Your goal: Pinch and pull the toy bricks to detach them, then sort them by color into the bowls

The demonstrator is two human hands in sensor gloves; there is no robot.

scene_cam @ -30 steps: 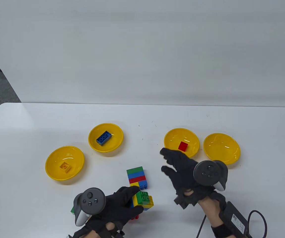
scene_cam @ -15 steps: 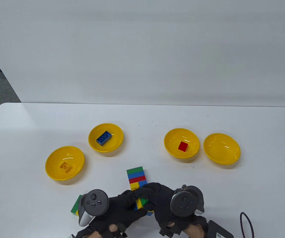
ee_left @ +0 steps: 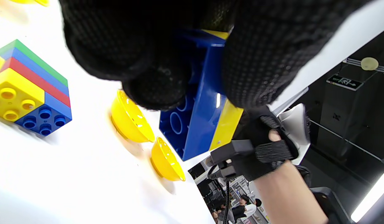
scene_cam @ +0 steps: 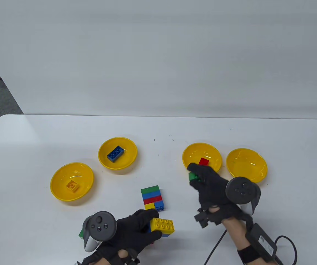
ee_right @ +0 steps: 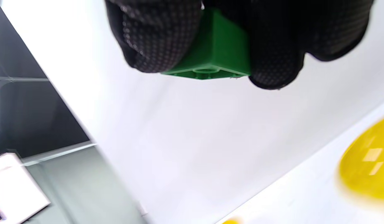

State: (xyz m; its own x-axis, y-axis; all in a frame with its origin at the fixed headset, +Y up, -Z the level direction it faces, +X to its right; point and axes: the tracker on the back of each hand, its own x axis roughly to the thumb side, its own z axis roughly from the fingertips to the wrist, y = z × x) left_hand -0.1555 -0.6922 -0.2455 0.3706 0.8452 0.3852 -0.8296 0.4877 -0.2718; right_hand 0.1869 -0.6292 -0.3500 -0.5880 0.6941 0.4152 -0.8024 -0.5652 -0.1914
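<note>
My right hand (scene_cam: 200,176) pinches a small green brick (scene_cam: 193,176) (ee_right: 215,53) and holds it just in front of the bowl with the red brick (scene_cam: 203,161). My left hand (scene_cam: 150,223) grips a stack topped by a yellow brick (scene_cam: 162,225) with blue (ee_left: 198,124) under it, near the table's front edge. A separate stack of green, blue, red and yellow bricks (scene_cam: 152,197) (ee_left: 30,90) lies on the table between the hands. The far-right yellow bowl (scene_cam: 246,165) holds nothing.
One yellow bowl (scene_cam: 117,153) holds a blue brick (scene_cam: 115,153), another at the left (scene_cam: 71,181) a yellow brick (scene_cam: 72,185). A green brick (scene_cam: 81,234) peeks out behind my left tracker. A cable and black box (scene_cam: 262,243) trail from my right wrist.
My right hand pulled the green brick off the stack in my left hand and carried it up and right toward the bowls. The left hand kept its stack, now showing a yellow top.
</note>
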